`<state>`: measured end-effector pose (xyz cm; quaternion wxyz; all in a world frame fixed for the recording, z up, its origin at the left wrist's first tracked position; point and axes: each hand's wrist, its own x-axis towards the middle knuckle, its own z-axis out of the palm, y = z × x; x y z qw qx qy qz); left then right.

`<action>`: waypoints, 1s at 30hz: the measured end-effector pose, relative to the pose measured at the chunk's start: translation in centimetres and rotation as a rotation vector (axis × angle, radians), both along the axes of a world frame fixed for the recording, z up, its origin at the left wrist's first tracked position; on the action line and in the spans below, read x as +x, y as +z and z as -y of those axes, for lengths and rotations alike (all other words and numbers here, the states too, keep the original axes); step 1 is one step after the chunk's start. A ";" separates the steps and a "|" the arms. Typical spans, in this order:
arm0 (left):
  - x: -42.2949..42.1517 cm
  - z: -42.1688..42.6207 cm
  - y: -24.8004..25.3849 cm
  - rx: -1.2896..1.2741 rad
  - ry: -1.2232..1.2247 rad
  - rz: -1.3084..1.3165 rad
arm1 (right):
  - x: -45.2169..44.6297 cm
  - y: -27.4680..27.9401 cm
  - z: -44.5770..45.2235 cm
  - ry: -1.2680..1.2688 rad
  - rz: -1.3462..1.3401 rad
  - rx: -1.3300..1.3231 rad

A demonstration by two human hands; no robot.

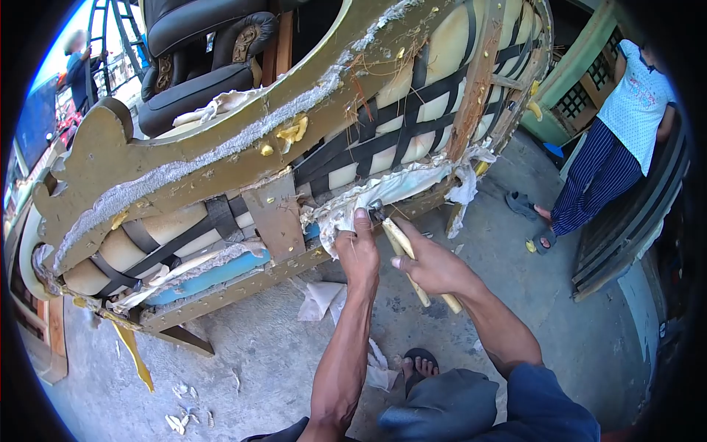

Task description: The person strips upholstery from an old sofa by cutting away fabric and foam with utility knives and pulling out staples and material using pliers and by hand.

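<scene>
My right hand is closed round the pale yellow handles of a pair of pincers. The metal jaws are at the edge of torn white fabric on the sofa frame's lower rail. Close beside the jaws, my left hand grips a bunched part of that fabric, thumb uppermost. What the jaws bite on is too small to make out. Black webbing straps criss-cross over pale padding inside the tilted sofa frame.
A wooden brace crosses the frame. Fabric scraps lie on the concrete floor. A person in striped trousers stands at right beside a dark slatted panel. Behind the frame is a dark leather armchair; another person is far left.
</scene>
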<state>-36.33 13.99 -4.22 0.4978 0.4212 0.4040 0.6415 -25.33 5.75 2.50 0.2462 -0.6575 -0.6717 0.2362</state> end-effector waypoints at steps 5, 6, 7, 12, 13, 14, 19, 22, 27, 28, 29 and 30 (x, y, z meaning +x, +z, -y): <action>0.6 -0.3 -1.6 -0.043 -0.091 0.091 | -0.5 -0.7 -0.2 -0.088 0.004 0.016; 0.8 -0.7 -1.8 -0.008 -0.052 0.100 | -0.6 -0.6 -0.6 -0.086 -0.077 -0.026; 0.8 -1.0 -2.2 -0.020 -0.034 0.047 | -0.5 -0.7 -1.2 -0.082 -0.080 -0.023; -0.6 0.2 -2.3 -0.098 -0.118 -0.044 | -0.9 -2.6 0.1 -0.232 -0.020 -0.062; -0.7 1.9 -3.9 -0.102 -0.055 -0.151 | -0.3 -7.5 0.7 -0.257 -0.004 0.123; 0.2 0.2 -5.0 -0.005 0.030 -0.221 | -1.1 -7.6 0.2 -0.225 -0.006 0.200; -1.1 0.9 -2.8 -0.006 -0.042 -0.262 | -0.7 -7.1 2.7 -0.223 -0.063 0.085; -1.3 0.0 -4.7 0.076 0.002 -0.369 | -2.2 -8.4 1.8 -0.276 -0.175 -0.098; -1.8 0.2 -3.7 -0.044 -0.184 -0.221 | 1.2 -7.3 1.9 -0.023 -0.249 -0.116; -1.2 0.4 -3.4 -0.086 -0.260 -0.019 | 1.2 -7.3 2.1 -0.015 -0.245 -0.129; -1.0 0.8 -3.4 -0.133 -0.333 0.182 | 1.0 -7.2 2.8 -0.031 -0.338 -0.105; -1.3 1.2 -3.3 -0.150 -0.325 0.185 | 0.8 -6.9 3.6 -0.050 -0.430 -0.080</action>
